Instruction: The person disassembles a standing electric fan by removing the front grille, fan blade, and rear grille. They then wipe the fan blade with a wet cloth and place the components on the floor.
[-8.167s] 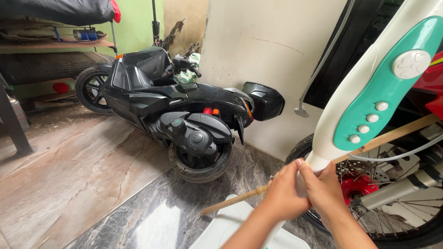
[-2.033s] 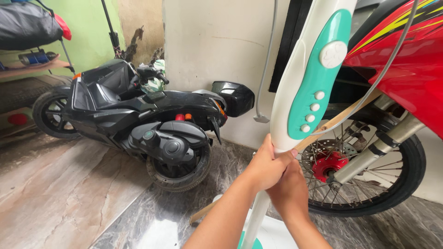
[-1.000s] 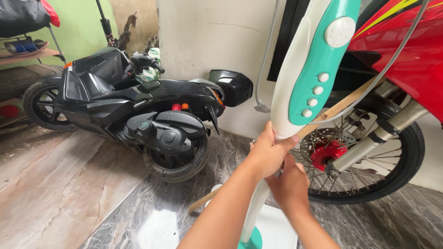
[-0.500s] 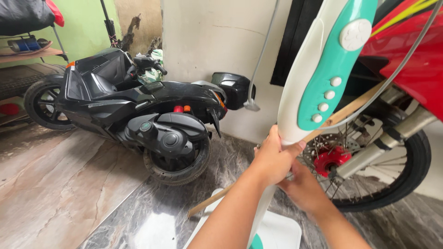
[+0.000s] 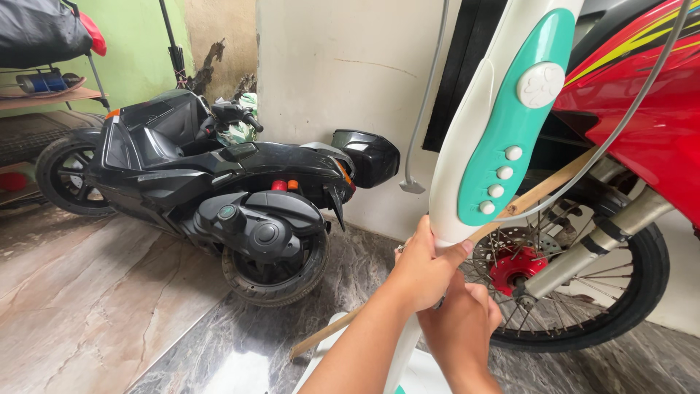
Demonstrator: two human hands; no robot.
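Observation:
A white stand fan column (image 5: 467, 146) with a teal control panel (image 5: 514, 124) rises in front of me, carrying one round knob and several small white buttons. My left hand (image 5: 425, 266) grips the bottom of the column's housing. Just below it, my right hand (image 5: 459, 328) is closed around the thin white pole. The fan's white base (image 5: 328, 365) shows at the bottom edge. A grey cable (image 5: 627, 117) hangs across the red motorcycle.
A black toy ride-on motorcycle (image 5: 219, 175) lies tipped against the white wall. A red motorcycle's spoked front wheel (image 5: 583, 270) stands right behind the fan. A wooden stick (image 5: 321, 339) runs diagonally behind the pole. Marble floor (image 5: 95, 306) spreads to the left; shelves (image 5: 44, 87) stand far left.
My right hand has moved up closer under my left hand on the pole. The column has tilted slightly more upright.

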